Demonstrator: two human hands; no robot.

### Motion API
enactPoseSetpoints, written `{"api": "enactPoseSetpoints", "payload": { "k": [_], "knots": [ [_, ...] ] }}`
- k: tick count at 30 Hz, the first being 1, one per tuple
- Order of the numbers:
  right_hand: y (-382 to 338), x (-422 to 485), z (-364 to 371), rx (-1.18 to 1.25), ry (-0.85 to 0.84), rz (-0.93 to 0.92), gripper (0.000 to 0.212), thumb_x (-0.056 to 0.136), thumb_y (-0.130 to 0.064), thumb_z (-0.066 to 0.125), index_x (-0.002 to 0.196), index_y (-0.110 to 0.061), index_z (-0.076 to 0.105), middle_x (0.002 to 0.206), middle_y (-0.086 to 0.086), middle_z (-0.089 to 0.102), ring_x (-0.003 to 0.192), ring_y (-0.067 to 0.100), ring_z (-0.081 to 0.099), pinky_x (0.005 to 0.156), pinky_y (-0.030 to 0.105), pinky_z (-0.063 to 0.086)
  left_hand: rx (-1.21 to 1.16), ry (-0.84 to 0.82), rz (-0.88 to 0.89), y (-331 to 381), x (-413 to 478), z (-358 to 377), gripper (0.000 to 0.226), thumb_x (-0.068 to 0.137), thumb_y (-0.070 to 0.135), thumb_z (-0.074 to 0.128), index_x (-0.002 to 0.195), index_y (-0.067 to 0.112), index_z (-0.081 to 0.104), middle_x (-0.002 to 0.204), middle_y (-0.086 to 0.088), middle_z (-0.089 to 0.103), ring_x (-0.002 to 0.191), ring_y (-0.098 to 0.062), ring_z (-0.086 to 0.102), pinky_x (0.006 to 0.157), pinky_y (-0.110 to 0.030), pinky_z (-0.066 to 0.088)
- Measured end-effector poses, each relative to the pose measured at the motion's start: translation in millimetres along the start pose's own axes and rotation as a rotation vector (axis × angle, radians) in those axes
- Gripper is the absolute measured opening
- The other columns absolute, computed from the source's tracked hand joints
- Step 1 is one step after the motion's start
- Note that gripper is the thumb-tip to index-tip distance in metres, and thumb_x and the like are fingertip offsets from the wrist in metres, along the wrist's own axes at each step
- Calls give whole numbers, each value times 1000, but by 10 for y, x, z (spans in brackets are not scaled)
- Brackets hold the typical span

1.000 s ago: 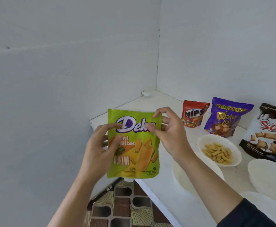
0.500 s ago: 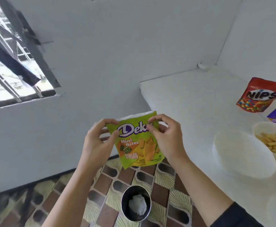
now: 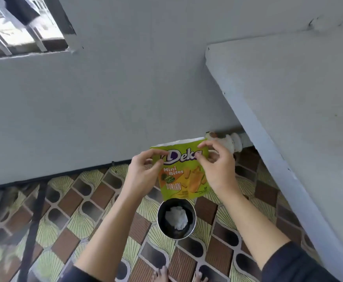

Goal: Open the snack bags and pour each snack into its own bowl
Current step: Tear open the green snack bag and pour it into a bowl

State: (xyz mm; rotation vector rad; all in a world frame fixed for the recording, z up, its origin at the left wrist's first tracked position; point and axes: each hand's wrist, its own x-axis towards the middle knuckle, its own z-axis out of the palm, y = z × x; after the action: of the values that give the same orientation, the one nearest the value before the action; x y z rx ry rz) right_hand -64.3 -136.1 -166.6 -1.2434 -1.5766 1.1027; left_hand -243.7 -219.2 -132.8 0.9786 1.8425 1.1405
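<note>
Pinching the top edge of the green Deka Mini Bites bag [image 3: 180, 180], the left hand [image 3: 142, 176] and right hand [image 3: 221, 171] hold it upright over a floor bin [image 3: 191, 210], left of the white counter [image 3: 288, 88].

Round black bin with a metal rim [image 3: 160, 217]: stands on the tiled floor with a brown, black and pale-green fan pattern [image 3: 81, 218]. Contents: one crumpled white paper wad [image 3: 176, 218]. Plain grey wall [image 3: 125, 98]: barred window opening [image 3: 19, 23] at upper left. White slab counter [image 3: 288, 88]: right side. White pipe fitting [image 3: 235, 142]: below the counter's edge, at the wall base.
</note>
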Motion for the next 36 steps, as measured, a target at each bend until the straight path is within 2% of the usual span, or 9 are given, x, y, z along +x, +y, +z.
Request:
{"api": "enactPoseSetpoints", "payload": {
  "k": [3,6,10,14,20,25,29,33,36],
  "knots": [
    [745,-15,292,-3,-33,13,24,87,-1,74,98,-21,66,102,-2,71,95,13,72,82,43,62,-6,-14,-29,-714,254,207,30,99,7,60,103,32,76,105,3,74,86,-2,71,58,-15,56],
    [1591,-56,596,-29,-70,67,28,87,0,74,99,-24,65,105,1,71,94,11,72,82,42,62,-41,-23,-90,-1515,488,461,31,101,7,59,105,34,74,105,1,74,80,-6,74,60,-29,63],
    [2722,-136,929,-87,-77,69,33,85,1,75,99,-26,64,107,-2,69,99,15,71,82,44,61,-12,-48,-145,-2638,769,822,29,100,8,59,105,34,72,118,-5,70,94,-13,74,63,-27,62],
    [3616,-358,1140,-150,-125,100,33,84,3,75,101,-23,62,108,1,68,97,16,72,76,42,63,73,-117,-140,-3578,870,1085,23,101,11,59,109,30,69,123,1,64,98,4,65,68,-22,60],
    [4231,-658,1282,-362,-254,159,29,82,-13,81,106,-20,67,111,-4,66,106,11,61,96,32,51,203,-291,-234,-4363,894,1212,29,96,15,67,108,41,70,135,0,59,125,-23,57,98,-47,57],
    [3762,-623,1126,-327,-310,222,42,86,-24,78,125,-26,63,128,-9,64,120,5,55,102,23,43,235,-340,-249,-3953,864,1060,32,100,18,63,126,37,62,135,2,53,128,-17,52,107,-46,47],
    [2965,-459,918,-271,-254,213,44,87,-28,77,128,-29,61,121,-11,67,114,1,60,87,-2,38,219,-298,-149,-3082,873,799,37,100,19,62,133,36,58,126,4,60,116,-9,60,98,-36,52],
    [1879,-316,612,-194,-173,196,39,88,-33,76,125,-35,62,110,-18,67,108,-6,60,91,9,45,176,-276,-54,-1960,741,425,32,101,26,61,131,36,58,116,7,64,109,-6,63,91,-31,54],
    [977,-221,330,-176,-104,157,37,89,-35,75,124,-35,63,106,-17,68,105,-3,62,97,23,50,145,-283,24,-1068,593,119,31,101,31,60,131,38,57,108,8,65,103,-9,67,90,-37,58]
  ]
}}
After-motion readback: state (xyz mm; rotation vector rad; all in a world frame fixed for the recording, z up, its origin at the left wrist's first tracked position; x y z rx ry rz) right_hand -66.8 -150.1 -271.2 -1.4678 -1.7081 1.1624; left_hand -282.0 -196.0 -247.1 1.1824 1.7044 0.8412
